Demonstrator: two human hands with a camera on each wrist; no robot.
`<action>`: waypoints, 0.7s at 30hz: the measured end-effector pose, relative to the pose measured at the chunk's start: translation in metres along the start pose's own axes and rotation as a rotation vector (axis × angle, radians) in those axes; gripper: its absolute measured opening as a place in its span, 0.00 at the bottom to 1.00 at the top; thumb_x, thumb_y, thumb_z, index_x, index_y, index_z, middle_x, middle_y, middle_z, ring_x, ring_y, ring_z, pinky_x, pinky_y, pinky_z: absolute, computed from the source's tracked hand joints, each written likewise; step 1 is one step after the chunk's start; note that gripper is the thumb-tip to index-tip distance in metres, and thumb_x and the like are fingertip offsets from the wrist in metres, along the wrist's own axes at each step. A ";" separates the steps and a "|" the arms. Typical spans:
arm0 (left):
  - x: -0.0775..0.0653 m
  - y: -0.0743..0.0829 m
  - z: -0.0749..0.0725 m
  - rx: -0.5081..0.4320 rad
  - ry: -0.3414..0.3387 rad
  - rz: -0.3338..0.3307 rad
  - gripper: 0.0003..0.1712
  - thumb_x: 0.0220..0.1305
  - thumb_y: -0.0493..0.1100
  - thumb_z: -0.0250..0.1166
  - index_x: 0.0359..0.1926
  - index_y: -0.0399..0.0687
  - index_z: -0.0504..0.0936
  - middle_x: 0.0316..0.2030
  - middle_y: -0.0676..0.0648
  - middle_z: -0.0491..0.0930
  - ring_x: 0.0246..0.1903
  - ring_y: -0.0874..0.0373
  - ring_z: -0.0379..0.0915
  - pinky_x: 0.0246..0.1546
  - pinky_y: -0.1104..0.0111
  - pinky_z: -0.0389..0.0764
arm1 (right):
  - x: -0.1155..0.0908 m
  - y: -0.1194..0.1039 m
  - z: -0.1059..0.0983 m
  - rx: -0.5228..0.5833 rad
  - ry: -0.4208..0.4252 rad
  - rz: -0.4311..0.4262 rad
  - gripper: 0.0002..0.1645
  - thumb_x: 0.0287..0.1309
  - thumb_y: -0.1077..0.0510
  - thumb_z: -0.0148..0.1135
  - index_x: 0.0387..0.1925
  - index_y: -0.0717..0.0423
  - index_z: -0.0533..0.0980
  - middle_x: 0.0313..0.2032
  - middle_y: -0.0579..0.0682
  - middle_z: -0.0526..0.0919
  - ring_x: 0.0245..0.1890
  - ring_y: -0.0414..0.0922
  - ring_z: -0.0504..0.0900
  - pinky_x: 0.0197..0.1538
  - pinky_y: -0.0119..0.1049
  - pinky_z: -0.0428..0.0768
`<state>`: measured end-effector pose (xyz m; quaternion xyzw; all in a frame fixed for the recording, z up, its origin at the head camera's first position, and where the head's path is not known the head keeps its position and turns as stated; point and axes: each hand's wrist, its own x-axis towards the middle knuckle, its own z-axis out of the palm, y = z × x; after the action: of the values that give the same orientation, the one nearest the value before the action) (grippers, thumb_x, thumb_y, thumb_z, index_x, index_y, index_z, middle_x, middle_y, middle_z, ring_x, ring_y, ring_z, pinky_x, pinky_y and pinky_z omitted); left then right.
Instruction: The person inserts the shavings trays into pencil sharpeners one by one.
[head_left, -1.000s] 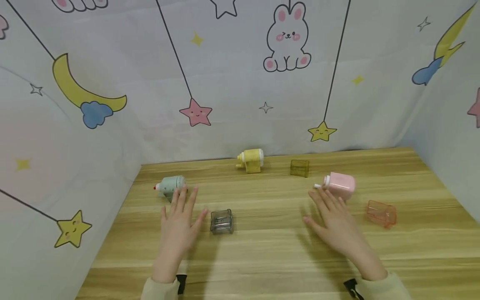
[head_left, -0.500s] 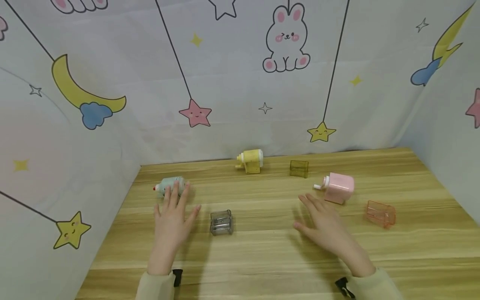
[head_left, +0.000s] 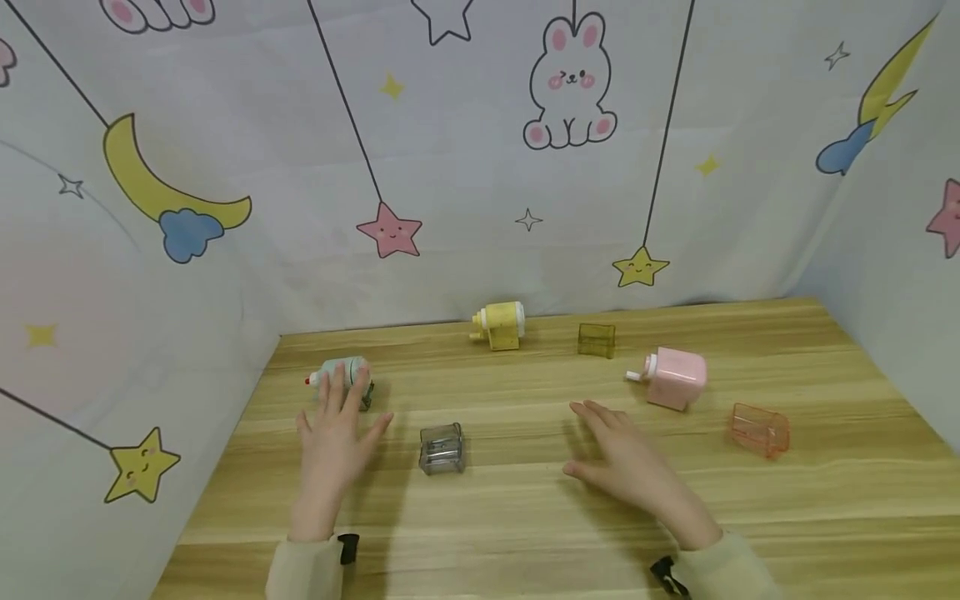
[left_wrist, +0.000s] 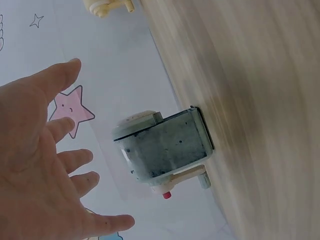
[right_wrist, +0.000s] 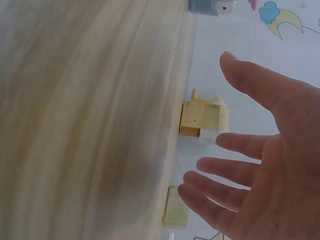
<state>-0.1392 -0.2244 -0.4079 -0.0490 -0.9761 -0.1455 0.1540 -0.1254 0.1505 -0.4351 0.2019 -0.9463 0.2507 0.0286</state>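
Mint-green sharpener (left_wrist: 167, 145) stands left of the head frame's centre, its flat base (left_wrist: 204, 129) presumably steadying it; your left hand (head_left: 333, 450), fingers spread, holds nothing. Your right hand (head_left: 624, 458), thumb apart, grips nothing near the pink sharpener (head_left: 677, 379) at right.

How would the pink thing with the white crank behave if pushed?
The pink thing would probably stay stiff, its body looking like hard plastic. Its glossy surface may feel slippery. With flat sides, it seems unlikely to roll.
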 end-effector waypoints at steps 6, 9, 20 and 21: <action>0.006 -0.012 0.002 -0.018 0.006 -0.026 0.47 0.54 0.56 0.62 0.69 0.51 0.49 0.68 0.33 0.44 0.65 0.42 0.29 0.47 0.24 0.43 | 0.007 -0.009 0.008 0.036 -0.051 0.014 0.51 0.39 0.41 0.68 0.64 0.55 0.60 0.60 0.61 0.66 0.57 0.60 0.62 0.56 0.61 0.65; 0.006 -0.017 0.002 -0.036 -0.008 -0.037 0.47 0.54 0.56 0.61 0.70 0.53 0.47 0.69 0.35 0.42 0.65 0.43 0.26 0.47 0.24 0.42 | 0.009 -0.015 0.012 0.061 -0.073 0.016 0.50 0.39 0.42 0.69 0.63 0.55 0.60 0.59 0.59 0.68 0.57 0.58 0.62 0.56 0.59 0.66; 0.010 -0.030 0.010 -0.080 0.001 -0.049 0.44 0.58 0.60 0.56 0.70 0.57 0.45 0.70 0.39 0.37 0.65 0.48 0.22 0.48 0.24 0.40 | 0.024 -0.031 0.031 0.057 -0.112 -0.055 0.51 0.38 0.40 0.69 0.62 0.57 0.62 0.53 0.55 0.72 0.53 0.52 0.67 0.54 0.52 0.70; 0.011 -0.031 0.010 -0.084 0.001 -0.053 0.44 0.58 0.60 0.56 0.70 0.57 0.46 0.70 0.39 0.37 0.65 0.48 0.22 0.48 0.24 0.39 | 0.025 -0.032 0.032 0.060 -0.120 -0.061 0.51 0.38 0.39 0.69 0.62 0.57 0.61 0.53 0.55 0.72 0.53 0.51 0.67 0.55 0.52 0.70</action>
<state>-0.1569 -0.2500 -0.4220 -0.0295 -0.9700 -0.1903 0.1485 -0.1345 0.1005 -0.4440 0.2458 -0.9319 0.2653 -0.0265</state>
